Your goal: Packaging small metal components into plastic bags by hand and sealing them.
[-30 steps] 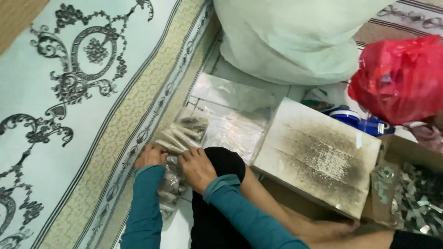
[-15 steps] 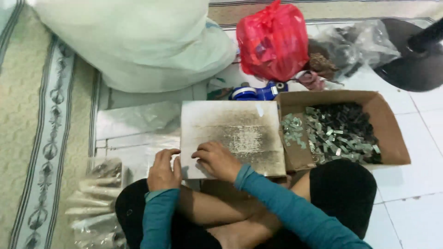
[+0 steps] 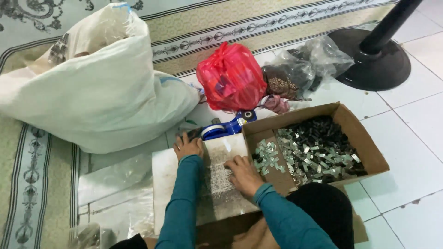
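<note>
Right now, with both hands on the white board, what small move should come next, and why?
Probably the right hand should slide a little to its right into the cardboard box. It lies flat at the edge of the white board right beside the small metal pieces, and it looks empty. The left hand can go on steadying the board's far edge.

We now see our left hand [image 3: 188, 146] moved up to the far edge of the grey board [image 3: 217, 184] beside the blue tape dispenser [image 3: 224, 128], while our right hand [image 3: 243, 174] shifts toward the cardboard box [image 3: 364, 147] of small metal pieces [image 3: 309, 154].
</note>
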